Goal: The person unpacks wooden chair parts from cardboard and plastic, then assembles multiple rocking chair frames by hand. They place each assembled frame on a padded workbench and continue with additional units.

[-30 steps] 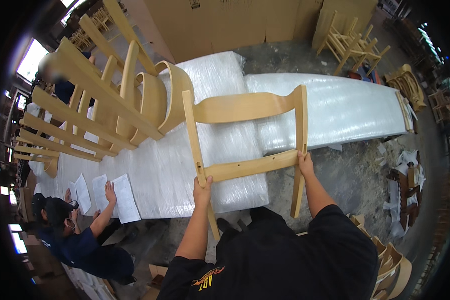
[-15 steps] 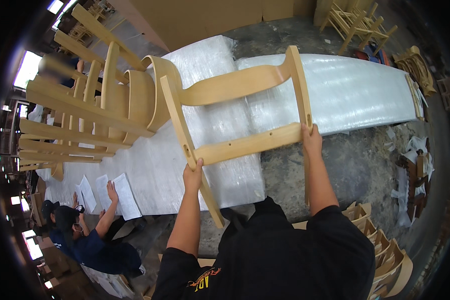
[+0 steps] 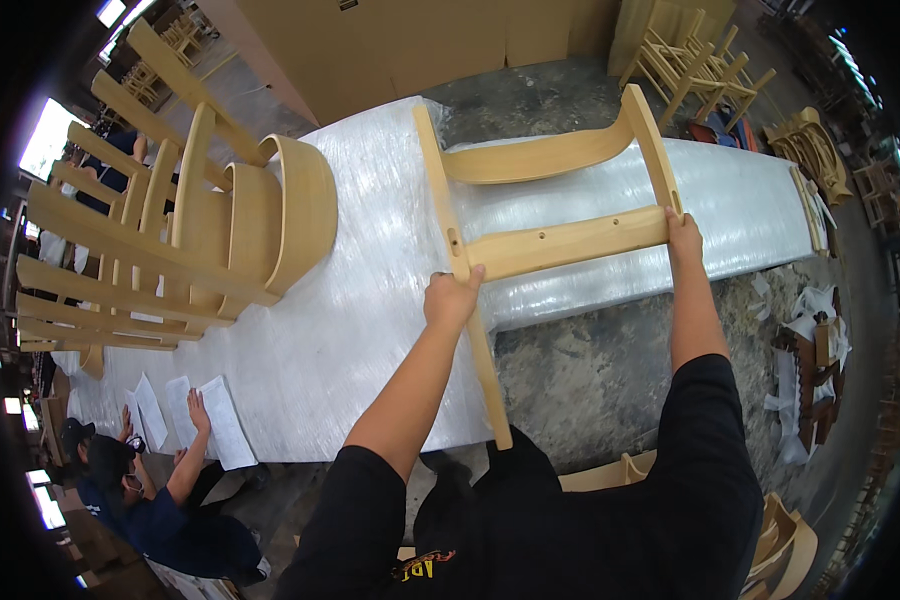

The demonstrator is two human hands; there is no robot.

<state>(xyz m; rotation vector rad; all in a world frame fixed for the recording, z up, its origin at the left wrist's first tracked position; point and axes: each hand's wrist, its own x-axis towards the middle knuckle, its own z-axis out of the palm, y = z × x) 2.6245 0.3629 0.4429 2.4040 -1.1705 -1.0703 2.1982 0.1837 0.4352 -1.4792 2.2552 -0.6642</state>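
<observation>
Between my hands is a light wooden chair frame (image 3: 570, 243), with two legs, a curved back rail at its far end and a flat crosspiece with small holes nearer me. My left hand (image 3: 453, 298) grips the left leg just by the crosspiece. Around the right leg, at the crosspiece's other end, my right hand (image 3: 683, 240) is closed. The frame is held over the plastic-wrapped table (image 3: 370, 330), its left leg reaching down toward my body. Whether any part of it touches the wrap, I cannot tell.
Several similar wooden frames (image 3: 200, 230) stand nested on the table's left. Two people (image 3: 160, 500) are at the lower left, one hand on paper sheets (image 3: 227, 420). Wooden chairs (image 3: 695, 65) stand beyond the table; curved wooden parts (image 3: 785, 540) lie at the lower right.
The chair frame has moved to the right in my hands, away from the nested frames. My view has also shifted a little. Both hands keep their hold on the legs.
</observation>
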